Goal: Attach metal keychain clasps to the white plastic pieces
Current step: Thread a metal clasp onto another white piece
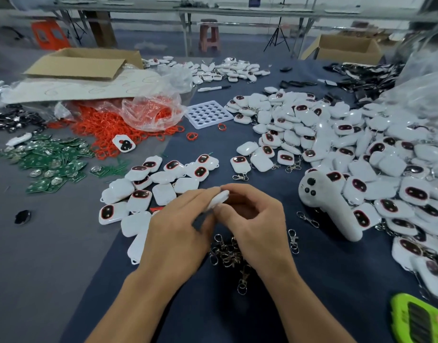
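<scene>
Grip: left hand [178, 224] and right hand [252, 219] together pinch 1 white plastic piece [219, 199] by their fingertips, above the worktop [213, 305]. Whether a clasp is in the grip cannot be told.
- Clasp heap [228, 251]: metal, tangled, not countable, directly nearer than the held piece.
- Loose clasps: 2, just right of it [293, 241] [307, 219].
- White handle [324, 204]: 1, three black buttons, right of it; small digits, not legible.
- Unclasped white pieces [148, 191]: more than a dozen, left of it.
- Large pile [361, 149]: uncounted, far right.
- Orange rings [101, 129], green circuit boards [52, 159]: heaps, far left.
- Holed white tray [209, 113]: 1, beyond it.
- Marker [214, 88]: 1, farther beyond.
</scene>
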Motion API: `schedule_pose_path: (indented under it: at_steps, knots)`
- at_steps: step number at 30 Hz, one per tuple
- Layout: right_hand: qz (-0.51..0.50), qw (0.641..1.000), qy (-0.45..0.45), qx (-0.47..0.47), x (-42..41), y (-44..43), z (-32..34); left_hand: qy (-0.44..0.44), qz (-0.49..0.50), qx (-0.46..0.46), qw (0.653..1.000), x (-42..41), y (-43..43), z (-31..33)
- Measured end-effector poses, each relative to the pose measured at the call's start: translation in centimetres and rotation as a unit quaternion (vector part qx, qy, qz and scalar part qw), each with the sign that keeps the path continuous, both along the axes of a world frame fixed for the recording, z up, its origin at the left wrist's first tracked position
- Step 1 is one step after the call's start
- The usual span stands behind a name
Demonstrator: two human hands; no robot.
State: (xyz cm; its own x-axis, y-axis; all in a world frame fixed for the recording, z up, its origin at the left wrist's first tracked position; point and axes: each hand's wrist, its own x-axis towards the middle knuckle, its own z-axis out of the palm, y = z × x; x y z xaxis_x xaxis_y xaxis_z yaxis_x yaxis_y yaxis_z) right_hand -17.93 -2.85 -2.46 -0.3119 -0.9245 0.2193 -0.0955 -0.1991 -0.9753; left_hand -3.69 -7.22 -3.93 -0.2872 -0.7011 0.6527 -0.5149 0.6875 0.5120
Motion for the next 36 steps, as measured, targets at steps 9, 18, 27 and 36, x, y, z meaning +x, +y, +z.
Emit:
schedule_pose_path:
  at_steps: [9,18,27,36]
  knots:
    - [-0.155,0.964,-0.208,0.066,-2.6,-0.7,-0.2,-0.170,0.059,0.073,0.981,-0.1,1.7,0.6]
    - [-0.112,0.978,-0.149,0.090,-2.5,-0.5,-0.9,-0.247,0.044,0.140,0.958,-2.0,1.9,0.8]
    - [-0.114,0.981,-0.144,0.062,-2.8,-0.2,-1.0,-0.052,0.024,0.285,0.957,-1.8,1.7,0.8]
    - [-0.044,0.995,-0.045,0.073,-2.4,-0.6,-0.7,0.256,-0.037,0.383,0.887,-2.4,-1.4,2.4]
